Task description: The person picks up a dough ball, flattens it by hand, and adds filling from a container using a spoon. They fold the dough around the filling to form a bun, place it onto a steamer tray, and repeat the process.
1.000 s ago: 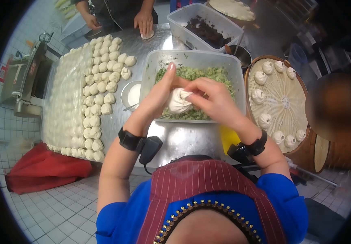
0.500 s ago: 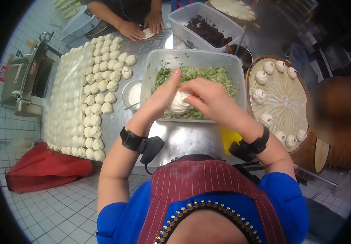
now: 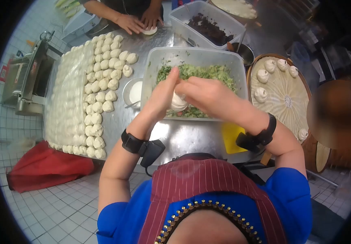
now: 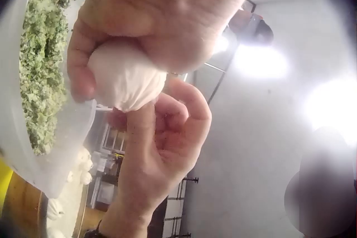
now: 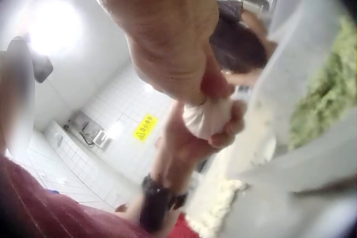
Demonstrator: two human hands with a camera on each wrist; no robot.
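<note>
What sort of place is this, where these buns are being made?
Probably a commercial kitchen or bun shop. Rows of dough pieces line a steel table, a round steamer tray holds finished buns, and the left hand and right hand hold a bun over a tub of green filling.

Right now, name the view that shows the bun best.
Left wrist view: the bun sits large and sharp, held by the left hand, pinched by the right hand. Head view shows only a sliver; right wrist view shows it small and blurred.
</note>
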